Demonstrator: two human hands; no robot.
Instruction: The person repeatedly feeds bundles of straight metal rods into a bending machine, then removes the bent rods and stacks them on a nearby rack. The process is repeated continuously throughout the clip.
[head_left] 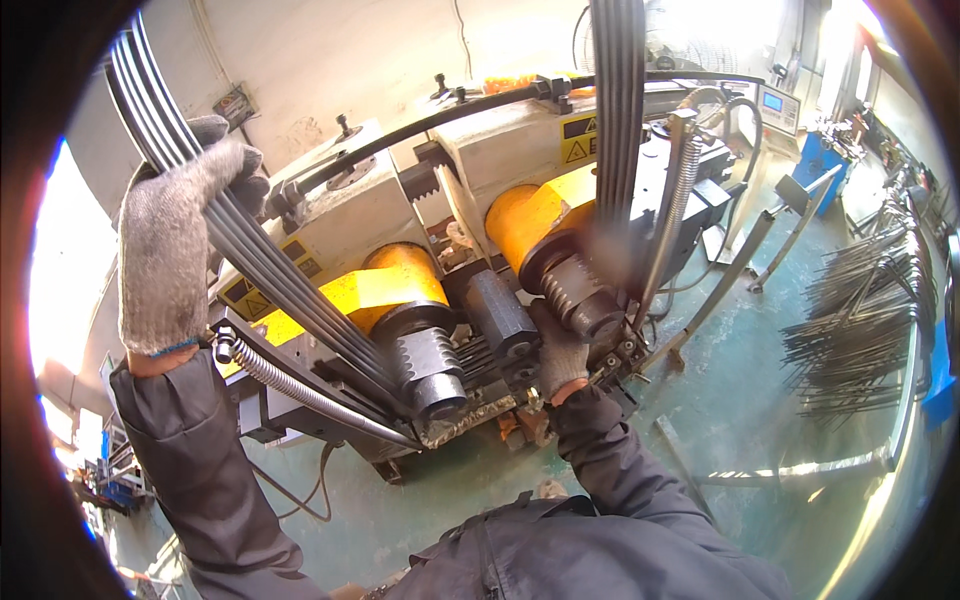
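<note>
The gloved left hand [175, 235] was closed around a bundle of dark rods [280, 290], bent upward at both ends, with its middle lying in the bending machine [400, 210] between the toothed rollers [430, 365]. The gloved right hand [562, 355] rested at the machine's centre by the rods; I could not tell its grip. More rods lay on a rack [860, 330] at the right.

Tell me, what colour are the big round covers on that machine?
Bright yellow-orange rounded metal covers, seen best in the head view.
</note>
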